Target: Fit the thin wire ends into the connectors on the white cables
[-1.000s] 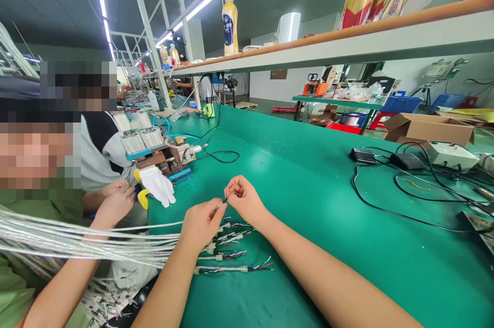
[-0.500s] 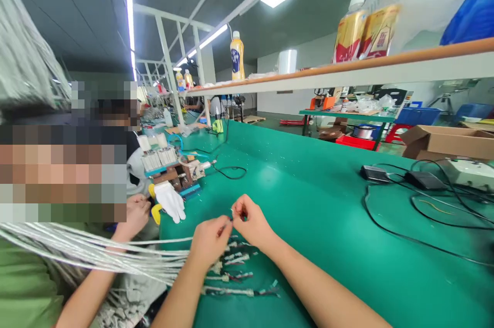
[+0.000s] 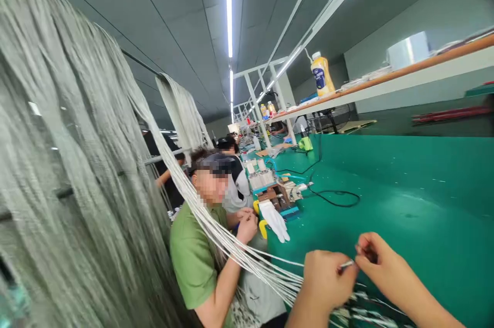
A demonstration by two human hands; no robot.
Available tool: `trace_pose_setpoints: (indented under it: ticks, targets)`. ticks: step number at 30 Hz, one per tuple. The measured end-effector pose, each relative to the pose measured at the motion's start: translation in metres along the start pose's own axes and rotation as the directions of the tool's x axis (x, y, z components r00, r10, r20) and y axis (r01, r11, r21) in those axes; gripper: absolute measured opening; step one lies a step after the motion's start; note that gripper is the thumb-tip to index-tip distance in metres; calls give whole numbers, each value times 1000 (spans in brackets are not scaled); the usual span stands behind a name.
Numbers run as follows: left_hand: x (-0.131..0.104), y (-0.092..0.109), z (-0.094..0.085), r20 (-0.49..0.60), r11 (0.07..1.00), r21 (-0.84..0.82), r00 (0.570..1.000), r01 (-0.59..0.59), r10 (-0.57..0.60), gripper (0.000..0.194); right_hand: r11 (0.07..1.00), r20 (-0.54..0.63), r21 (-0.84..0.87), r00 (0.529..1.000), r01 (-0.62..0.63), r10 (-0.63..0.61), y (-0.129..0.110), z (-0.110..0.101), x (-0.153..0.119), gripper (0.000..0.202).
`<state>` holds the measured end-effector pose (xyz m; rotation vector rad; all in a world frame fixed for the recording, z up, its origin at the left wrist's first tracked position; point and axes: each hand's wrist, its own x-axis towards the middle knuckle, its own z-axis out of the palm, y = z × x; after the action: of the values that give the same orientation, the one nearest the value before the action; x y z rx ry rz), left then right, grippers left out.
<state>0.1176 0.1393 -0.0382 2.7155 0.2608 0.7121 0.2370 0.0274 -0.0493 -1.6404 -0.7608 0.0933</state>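
Note:
My left hand [image 3: 326,281] and my right hand [image 3: 380,263] meet low at the right, over the green bench [image 3: 405,194]. Between their fingertips they pinch the end of one thin silvery cable [image 3: 346,264]. More cable ends with coloured wire tips [image 3: 366,312] lie on the bench just under my hands, partly cut off by the picture's lower edge. A sheaf of the same silvery cables [image 3: 239,253] runs from my left hand up to the left, where a thick curtain of cables [image 3: 69,173] hangs.
A person in a green shirt [image 3: 193,258] sits close on my left, a hand [image 3: 247,225] at the bench edge. A white glove [image 3: 275,220] and a small fixture [image 3: 276,191] lie beyond, with a black cord [image 3: 335,196]. A yellow bottle [image 3: 322,74] stands on the shelf.
The view has swung left and up, so my hands now sit low at the right and the hanging cables fill the left. My hands still pinch the cable end together.

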Motion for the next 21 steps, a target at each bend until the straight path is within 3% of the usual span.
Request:
trace_pose_setpoints:
  ticks: [3,6,9,13,18,21]
  targets:
    - [-1,0,-2,-12,1000,-13,1000,-21,21,37,988,-34,149,999,-36,42,0,8,2,22]
    - [1,-7,-1,-16,998,-49,999,-37,36,43,930,26,323,984,-176,177,7,18,7,24]
    - [5,-11,-2,19,994,-97,998,-53,55,46,837,117,484,967,-256,227,5,18,6,27]
    - [5,-9,-9,52,990,-140,998,-36,44,50,660,183,683,948,-312,260,-14,6,-5,32]
    - [12,-14,-6,51,981,-190,997,-42,52,50,603,187,707,920,-369,345,-23,-5,-3,35]
    - [13,-10,-5,18,983,-184,1000,-19,23,48,642,234,674,930,-366,284,-28,-6,-5,36]
